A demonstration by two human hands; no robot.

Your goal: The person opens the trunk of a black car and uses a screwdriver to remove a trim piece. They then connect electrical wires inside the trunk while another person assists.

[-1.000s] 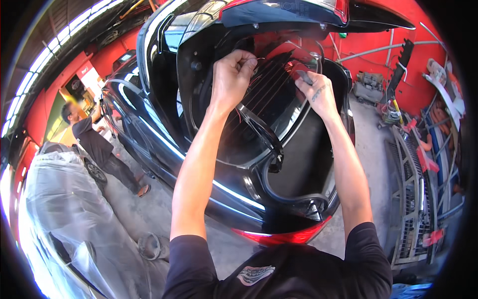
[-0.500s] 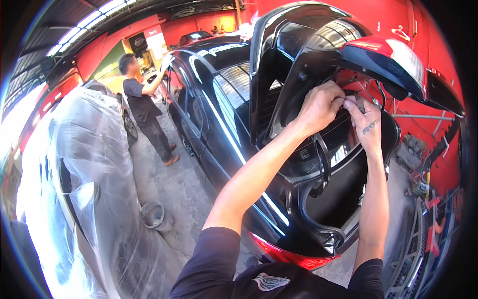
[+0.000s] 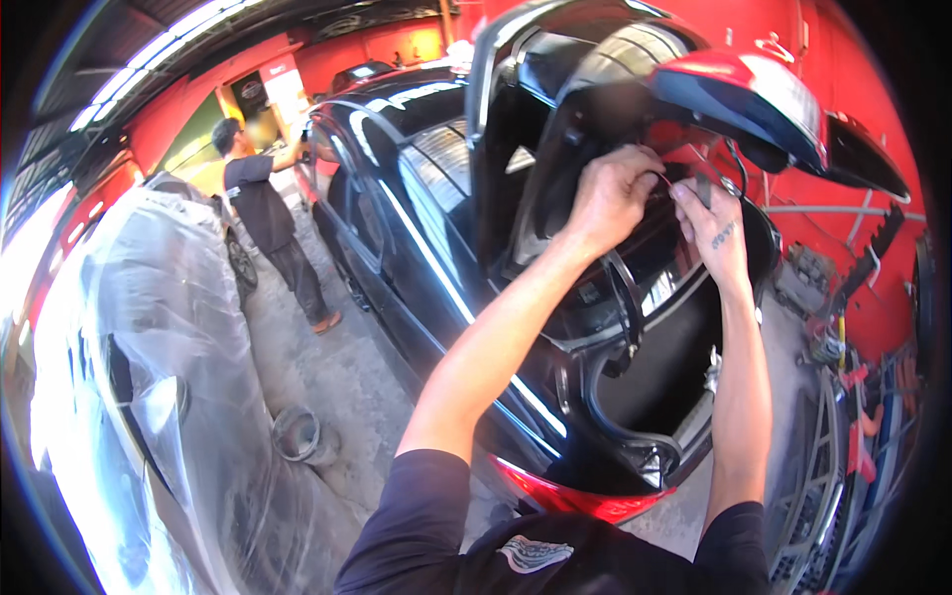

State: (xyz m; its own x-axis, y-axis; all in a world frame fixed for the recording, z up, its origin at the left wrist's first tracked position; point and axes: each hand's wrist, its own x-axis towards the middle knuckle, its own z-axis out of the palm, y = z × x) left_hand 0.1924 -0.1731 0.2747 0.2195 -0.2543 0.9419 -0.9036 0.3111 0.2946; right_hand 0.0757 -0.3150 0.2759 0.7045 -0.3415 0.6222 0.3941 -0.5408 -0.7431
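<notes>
Both arms are raised under the open trunk lid (image 3: 496, 109) of a black car (image 3: 397, 198). Just below its red and white tail light (image 3: 793, 94), my left hand (image 3: 615, 198) is closed in a pinch, back of the hand toward me. Close to its right, my right hand (image 3: 716, 233) is also pinched, fingertips pointing left. A thin reddish wire (image 3: 665, 182) spans the small gap between the fingertips. A dark, flat-looking piece (image 3: 705, 188) shows at my right fingers; its kind is unclear. The fingers partly cover the wire ends.
Below my hands lies the open trunk (image 3: 659, 382). A plastic-covered car (image 3: 188, 347) stands at left, with a bucket (image 3: 305, 436) on the concrete floor. Another person (image 3: 263, 198) works at the black car's far side. Metal parts (image 3: 813, 466) lean at right by the red wall.
My hands have drawn slightly apart, and the reddish wire now shows between them. The view has shifted, so the car sits farther left. The other person has turned and leans toward the car.
</notes>
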